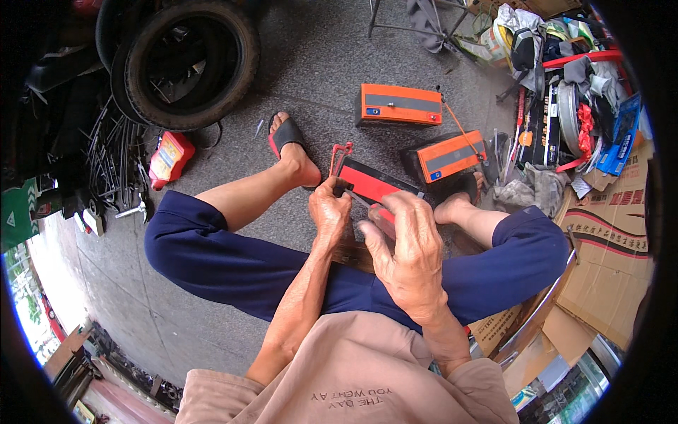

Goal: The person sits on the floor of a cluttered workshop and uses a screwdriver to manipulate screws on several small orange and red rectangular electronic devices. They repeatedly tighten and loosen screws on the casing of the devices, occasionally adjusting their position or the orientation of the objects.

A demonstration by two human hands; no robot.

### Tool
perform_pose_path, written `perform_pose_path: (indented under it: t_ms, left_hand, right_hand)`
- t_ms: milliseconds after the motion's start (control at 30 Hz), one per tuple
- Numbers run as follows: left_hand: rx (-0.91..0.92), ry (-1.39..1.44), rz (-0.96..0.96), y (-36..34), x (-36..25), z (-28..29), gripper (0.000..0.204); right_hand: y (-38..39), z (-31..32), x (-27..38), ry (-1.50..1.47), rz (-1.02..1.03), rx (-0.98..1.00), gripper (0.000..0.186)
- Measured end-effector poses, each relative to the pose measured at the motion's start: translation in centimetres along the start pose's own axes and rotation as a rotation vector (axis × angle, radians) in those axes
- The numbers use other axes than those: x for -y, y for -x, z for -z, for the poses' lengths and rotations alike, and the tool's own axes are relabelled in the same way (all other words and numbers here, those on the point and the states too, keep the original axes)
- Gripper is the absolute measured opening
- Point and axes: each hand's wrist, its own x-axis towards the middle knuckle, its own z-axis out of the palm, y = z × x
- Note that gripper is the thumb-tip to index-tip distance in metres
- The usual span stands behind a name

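Between my knees stands a black battery with a red top (373,185). A red cable (342,150) rises from its far left end. My left hand (330,212) is closed at the battery's near left corner, thumb and finger pinched together; what they hold is too small to tell. My right hand (408,258) is curled round the red handle of a screwdriver (383,218), whose thin shaft slants up and left toward my left fingertips. Beyond lie two more batteries with orange tops: one farther off (402,104), one at the right (452,157) by my right foot.
Old tyres (191,63) are stacked at the far left, with a red bottle (171,160) and a hammer (134,210) on the floor nearby. Piled tools and bags (565,99) fill the far right. Cardboard boxes (611,233) stand beside my right knee. A metal stool frame (417,28) stands far ahead.
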Motion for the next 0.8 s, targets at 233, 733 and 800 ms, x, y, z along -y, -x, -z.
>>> perform_pose_path:
  t_ms: [233, 733, 800]
  left_hand:
    - [-0.015, -0.003, -0.053, 0.1, -0.2, 0.1, 0.022]
    - [-0.113, -0.316, -0.292, 0.6, -0.6, 0.2, 0.019]
    - [-0.133, -0.393, -0.356, 0.6, -0.4, 0.1, 0.018]
  right_hand:
    - [-0.3, 0.6, 0.2, 0.061, -0.142, 0.082, 0.033]
    - [0.7, 6.1, -4.4, 0.016, -0.191, -0.298, 0.022]
    - [1.1, 7.2, -5.3, 0.035, -0.232, -0.356, 0.023]
